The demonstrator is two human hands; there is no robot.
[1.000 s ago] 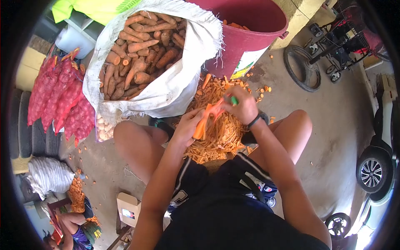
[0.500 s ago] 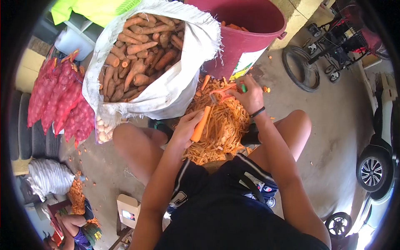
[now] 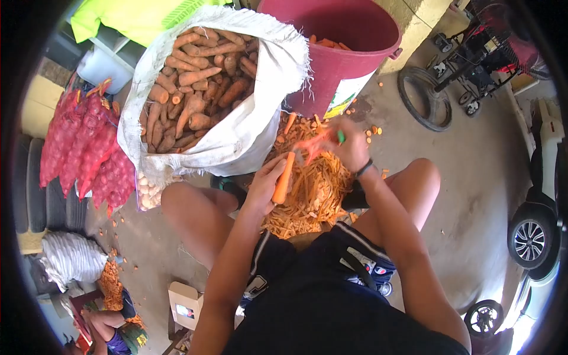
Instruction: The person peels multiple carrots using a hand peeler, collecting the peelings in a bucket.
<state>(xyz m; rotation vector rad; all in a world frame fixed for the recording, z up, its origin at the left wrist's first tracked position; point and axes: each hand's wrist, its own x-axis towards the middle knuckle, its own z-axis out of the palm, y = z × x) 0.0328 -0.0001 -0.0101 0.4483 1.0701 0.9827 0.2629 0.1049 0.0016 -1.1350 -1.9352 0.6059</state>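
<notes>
A peeled carrot (image 3: 284, 179) stands tilted in my left hand (image 3: 266, 186), its bright orange upper end sticking out past the fingers. My right hand (image 3: 352, 147), smeared by motion, is closed around an orange peeler (image 3: 312, 145) with a green part showing at the grip. The peeler's head is close to the carrot's upper end; blur hides whether they touch. Beneath both hands lies a large heap of carrot peelings (image 3: 313, 195) between my legs. Ahead on the left, a white woven sack (image 3: 248, 136) holds many unpeeled carrots (image 3: 198, 83).
A dark red bin (image 3: 331, 77) with carrots inside stands beyond the peelings. Red net bags of onions (image 3: 89, 142) lean at the left. A bicycle wheel (image 3: 425, 97) lies on the floor at right. Another person (image 3: 109, 328) sits at lower left near more peelings.
My right hand has moved slightly down and left, bringing the peeler nearer the carrot. My left hand keeps its hold with little movement. The view has shifted slightly.
</notes>
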